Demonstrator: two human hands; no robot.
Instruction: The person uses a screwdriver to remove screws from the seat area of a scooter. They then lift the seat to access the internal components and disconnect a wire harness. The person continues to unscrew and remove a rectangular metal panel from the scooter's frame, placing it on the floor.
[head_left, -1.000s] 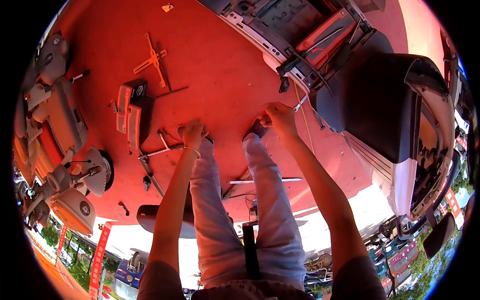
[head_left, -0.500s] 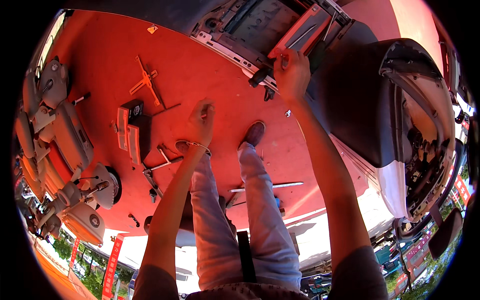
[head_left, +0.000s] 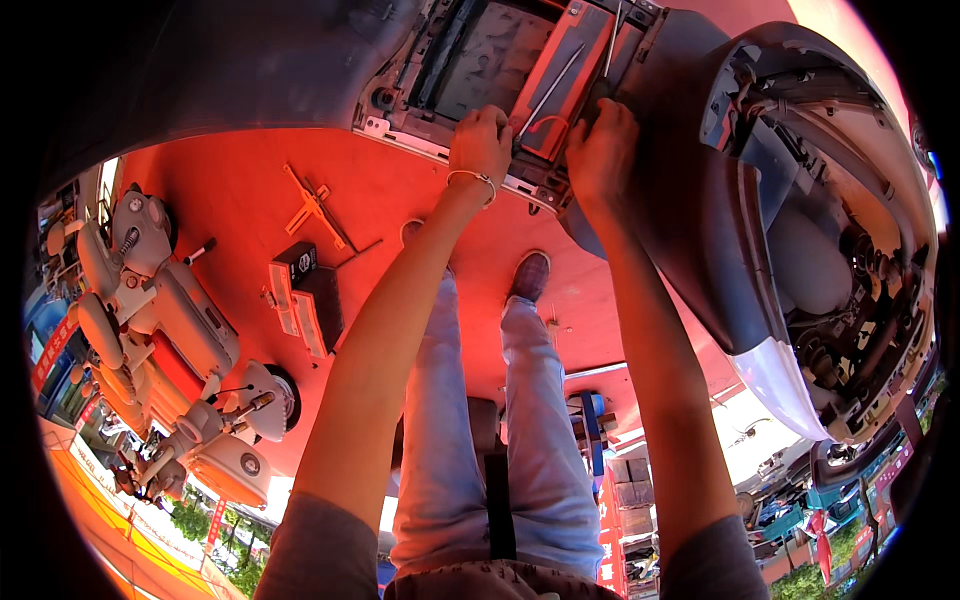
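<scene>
My left hand (head_left: 483, 145) is closed at the front edge of an opened recess (head_left: 478, 57) in dark vehicle bodywork, beside a red strip (head_left: 547, 85) with thin silver rods (head_left: 560, 75) lying across it. My right hand (head_left: 601, 155) is closed just right of that strip, by a dark object and the curved black body panel (head_left: 675, 200). The fingertips of both hands are partly hidden, so I cannot make out what, if anything, is in them.
A grey scooter (head_left: 190, 310) stands at the left. On the red floor (head_left: 375, 190) lie an orange cross-shaped frame (head_left: 312, 210) and grey-and-black boxes (head_left: 305, 300). An opened vehicle part with exposed fittings (head_left: 850, 250) fills the right.
Both my hands have risen from above my legs to the recess. The right got there first; the left followed. The view has shifted, and more of the dark bodywork shows.
</scene>
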